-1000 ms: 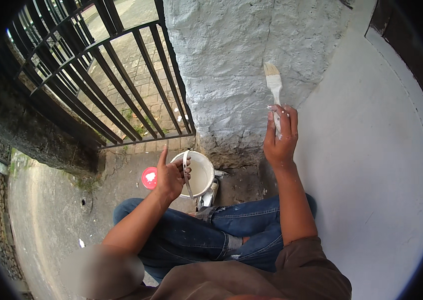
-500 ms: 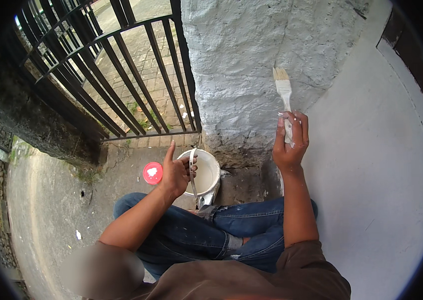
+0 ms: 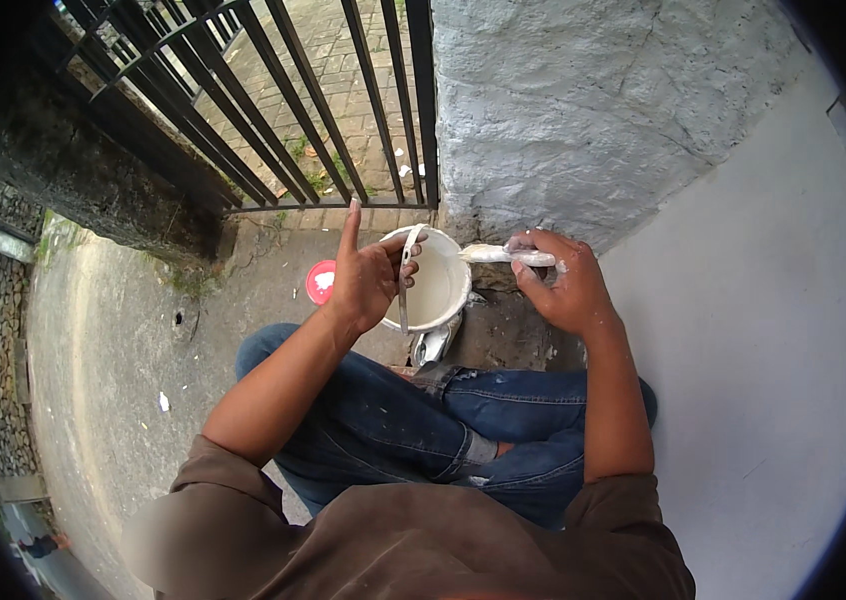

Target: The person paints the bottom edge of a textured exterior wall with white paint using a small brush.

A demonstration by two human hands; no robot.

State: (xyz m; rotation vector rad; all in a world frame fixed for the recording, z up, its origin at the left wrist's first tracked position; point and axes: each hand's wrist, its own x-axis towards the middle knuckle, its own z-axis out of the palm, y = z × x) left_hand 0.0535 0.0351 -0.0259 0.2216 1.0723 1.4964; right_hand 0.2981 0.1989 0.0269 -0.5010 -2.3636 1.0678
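My left hand [image 3: 368, 280] has its fingers hooked around the pale, strap-like handle [image 3: 407, 265] of a white paint bucket [image 3: 466, 290], thumb pointing up. Whitish paint lies inside the bucket. From the right, my right hand [image 3: 568, 285] grips a paintbrush [image 3: 513, 256] by its paint-smeared handle. The brush is held sideways, bristles toward the bucket and at its right rim. Whether the tips touch the rim or sit just above it I cannot tell. White paint marks the fingers of my right hand.
Beyond the bucket rises a rough whitish wall [image 3: 583, 110], beside a black barred gate [image 3: 323, 110]. A red lid [image 3: 321, 282] with white paint lies left of the bucket. My bent legs in jeans [image 3: 363, 430] are close in front. A smooth grey surface [image 3: 743, 400] is at right.
My right hand has brought the brush down and left from the wall to the bucket's rim, turning it sideways. My left hand keeps hold of the handle. The view has shifted.
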